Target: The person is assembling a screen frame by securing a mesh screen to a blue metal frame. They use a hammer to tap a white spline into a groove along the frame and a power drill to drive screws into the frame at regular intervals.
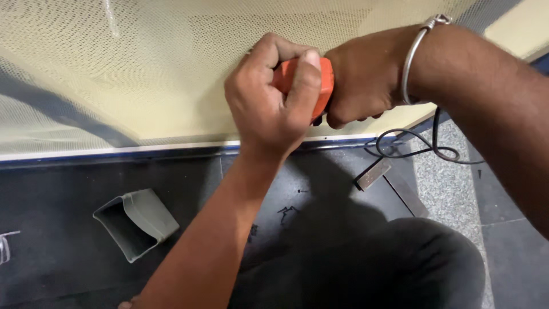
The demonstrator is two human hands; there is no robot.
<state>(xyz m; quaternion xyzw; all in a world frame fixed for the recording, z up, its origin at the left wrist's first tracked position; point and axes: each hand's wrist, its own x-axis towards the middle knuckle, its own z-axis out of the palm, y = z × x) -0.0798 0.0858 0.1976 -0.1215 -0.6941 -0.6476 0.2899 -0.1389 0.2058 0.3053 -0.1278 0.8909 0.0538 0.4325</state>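
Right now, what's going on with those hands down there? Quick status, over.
Left hand and right hand both clamped on orange tool, pressed to mesh panel. Black cord trails right. Grey open box on floor, apart.

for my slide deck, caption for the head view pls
Both hands, left hand and right hand, grip an orange tool against mesh.

Your left hand, forearm rising from six o'clock, is clenched in a tight fist, thumb pressed along the top toward one o'clock. Your right hand meets it from three o'clock, fingers curled under, knuckles nearly touching the left, wrist bent slightly downward.
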